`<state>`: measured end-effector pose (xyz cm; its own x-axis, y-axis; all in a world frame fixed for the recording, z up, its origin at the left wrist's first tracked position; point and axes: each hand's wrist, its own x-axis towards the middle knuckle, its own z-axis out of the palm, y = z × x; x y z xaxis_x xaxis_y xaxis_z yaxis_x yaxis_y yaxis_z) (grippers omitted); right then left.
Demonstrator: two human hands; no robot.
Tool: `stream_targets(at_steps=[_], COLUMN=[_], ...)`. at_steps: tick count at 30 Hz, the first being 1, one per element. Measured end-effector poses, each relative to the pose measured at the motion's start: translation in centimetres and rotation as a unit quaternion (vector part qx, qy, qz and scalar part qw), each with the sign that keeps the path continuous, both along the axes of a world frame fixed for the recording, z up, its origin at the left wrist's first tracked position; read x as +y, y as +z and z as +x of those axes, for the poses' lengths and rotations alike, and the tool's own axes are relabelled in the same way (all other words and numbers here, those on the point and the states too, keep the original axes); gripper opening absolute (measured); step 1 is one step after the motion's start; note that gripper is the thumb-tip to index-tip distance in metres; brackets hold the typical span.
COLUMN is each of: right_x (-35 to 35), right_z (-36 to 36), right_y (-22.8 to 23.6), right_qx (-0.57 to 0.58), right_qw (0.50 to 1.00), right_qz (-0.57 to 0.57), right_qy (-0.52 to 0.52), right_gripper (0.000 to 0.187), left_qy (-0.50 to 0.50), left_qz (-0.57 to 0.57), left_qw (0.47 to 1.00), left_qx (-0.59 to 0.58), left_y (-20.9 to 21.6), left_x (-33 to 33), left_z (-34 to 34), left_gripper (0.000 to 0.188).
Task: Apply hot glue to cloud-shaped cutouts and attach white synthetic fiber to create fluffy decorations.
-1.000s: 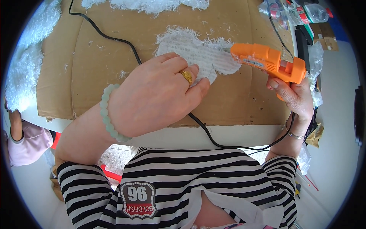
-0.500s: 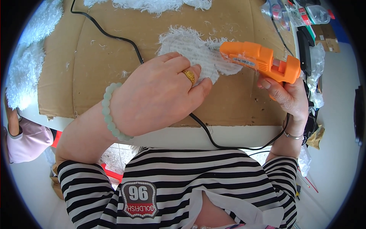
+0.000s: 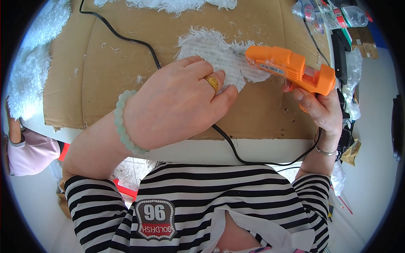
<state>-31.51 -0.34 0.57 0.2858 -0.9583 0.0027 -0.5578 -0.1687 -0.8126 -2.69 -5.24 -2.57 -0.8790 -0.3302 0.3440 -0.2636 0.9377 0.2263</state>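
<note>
Holding the orange glue gun (image 3: pixel 291 69) in my right hand (image 3: pixel 321 110), fingers wrapped tight round the grip, though I can't tell from up here if the trigger is squeezed. Its long body lies roughly sideways, nozzle pointing left onto the white fuzzy fabric piece (image 3: pixel 219 59), so the piece sits just left of the gun and the tip is touching it, or as good as.

My left hand (image 3: pixel 177 105) is pressing flat on the near edge of that same piece, fingers together, fingertips on the fabric just below and left of the nozzle. So the left hand is the closer one to the fabric, the right one stays out past its right end.

The piece looks like a rounded cutout lying backing side up: pale woven back, shaggy white fringe poking out all round the rim. It lies on a big sheet of brown cardboard (image 3: pixel 109 76), matte and littered with stray white fluff. The black cord (image 3: pixel 139 44) runs across the cardboard left of the fabric, goes under my left hand and loops back toward the gun's handle. More shaggy white fur (image 3: pixel 29 71) sits off the cardboard's left edge.
</note>
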Motion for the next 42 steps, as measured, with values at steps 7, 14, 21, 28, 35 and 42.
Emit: stream_targets(at_steps=[7,14,21,28,35,42], right_x=[0.2,-0.2,-0.5,-0.4,-0.3,1.6], right_z=[0.6,0.6,1.1,0.5,-1.1,-3.3], right_y=[-0.2,-1.2,-1.2,-1.1,-0.4,3.0], right_qx=[0.037,0.015,0.051,0.014,0.03,-0.08], right_qw=[0.999,0.999,0.993,0.993,0.997,0.995], right_qz=[-0.011,-0.039,-0.101,-0.11,-0.054,0.015], right_qy=[-0.007,0.012,0.045,0.05,0.035,-0.053], right_gripper=[0.036,0.036,0.034,0.035,0.037,0.041], left_qy=[0.0,-0.001,0.001,-0.006,-0.002,-0.001], left_qz=[-0.003,0.002,0.003,0.003,-0.004,-0.018], left_qw=[1.0,1.0,1.0,1.0,1.0,1.0], left_qx=[-0.005,-0.003,-0.016,-0.006,-0.004,0.009], left_y=[0.3,0.1,0.3,0.2,0.0,0.1], left_x=[-0.1,-0.1,-0.1,-0.2,-0.2,-0.3], left_z=[0.0,0.1,0.2,0.1,0.2,0.1], left_gripper=[0.033,0.033,0.034,0.033,0.033,0.028])
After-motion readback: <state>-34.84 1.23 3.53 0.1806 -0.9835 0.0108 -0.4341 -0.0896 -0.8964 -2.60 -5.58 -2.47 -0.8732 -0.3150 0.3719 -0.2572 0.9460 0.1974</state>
